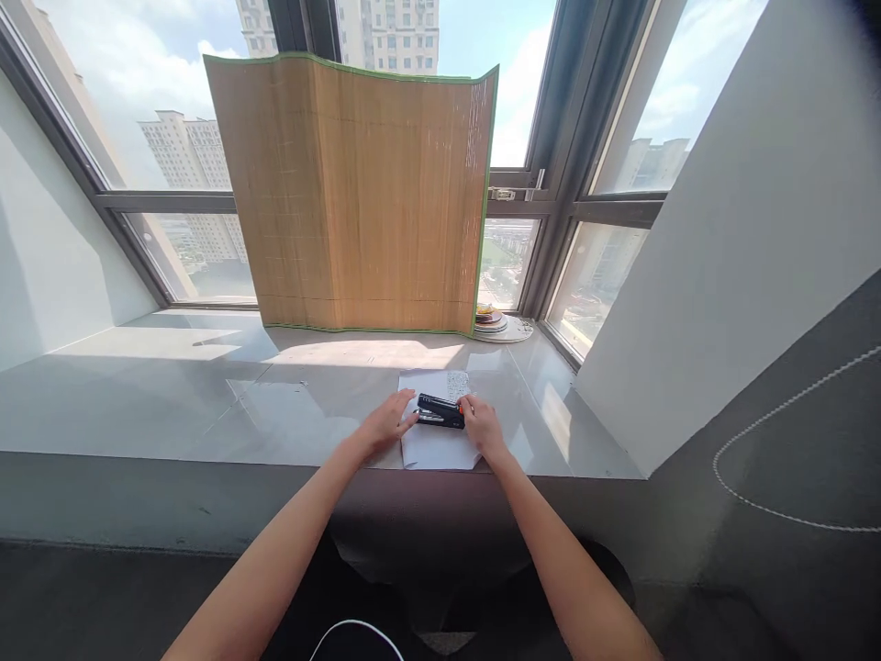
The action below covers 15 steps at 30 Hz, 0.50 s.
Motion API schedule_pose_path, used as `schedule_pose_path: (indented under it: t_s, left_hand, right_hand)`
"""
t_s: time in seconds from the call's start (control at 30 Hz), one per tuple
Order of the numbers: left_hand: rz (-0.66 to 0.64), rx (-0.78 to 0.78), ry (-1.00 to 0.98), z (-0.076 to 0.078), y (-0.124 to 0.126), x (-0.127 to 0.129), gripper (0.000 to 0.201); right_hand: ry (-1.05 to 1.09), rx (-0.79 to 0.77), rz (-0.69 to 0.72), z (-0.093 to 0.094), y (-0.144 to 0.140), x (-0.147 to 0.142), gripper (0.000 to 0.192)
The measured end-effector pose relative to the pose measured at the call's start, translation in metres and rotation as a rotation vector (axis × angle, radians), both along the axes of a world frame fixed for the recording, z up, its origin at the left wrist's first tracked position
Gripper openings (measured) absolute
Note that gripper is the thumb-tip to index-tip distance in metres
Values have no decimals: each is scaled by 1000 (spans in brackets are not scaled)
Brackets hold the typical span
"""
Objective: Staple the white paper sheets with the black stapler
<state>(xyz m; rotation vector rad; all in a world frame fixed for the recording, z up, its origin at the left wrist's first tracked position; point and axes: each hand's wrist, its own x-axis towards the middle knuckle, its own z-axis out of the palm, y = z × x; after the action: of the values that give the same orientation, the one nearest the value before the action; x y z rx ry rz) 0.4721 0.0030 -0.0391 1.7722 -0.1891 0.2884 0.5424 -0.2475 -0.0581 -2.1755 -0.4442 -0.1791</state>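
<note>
A black stapler (440,411) lies sideways over white paper sheets (433,450) on the window ledge, its jaw pointing left and its two arms apart. My right hand (482,425) grips the hinge end of the stapler, where a bit of red shows by the fingers. At the jaw end, my left hand (386,424) is open over the left edge of the paper, thumb and fingers apart. Its fingertips are close to the stapler; whether they touch it I cannot tell. Dense dark writing or print covers the paper's upper right corner.
A tall bamboo mat (372,202) with green edging stands against the window behind the paper. Some stacked round plates or discs (496,324) sit by its right lower corner. The glossy ledge (172,395) ends at a front edge near my forearms. A white cord (777,418) hangs at right.
</note>
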Motion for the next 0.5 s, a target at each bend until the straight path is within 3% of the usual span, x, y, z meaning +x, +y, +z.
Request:
schedule_pose_path:
  t_s: [0.07,0.2,0.33,0.5]
  left_hand:
    - [-27,-16,13,-3,-10,6,36]
    - [-48,-35,41,-8,-8,4,31]
    - [-60,16,68,-9,-3,1,56]
    - [49,39,87,-11,2,5,77]
  right_hand:
    - [4,-22,-19,0,1,1,38]
    - [-32,-57,-26,-2,1,1,38]
    - [-47,-98,-32,-4,3,0,36]
    - [-52,-110,-40,-3,2,-3,33]
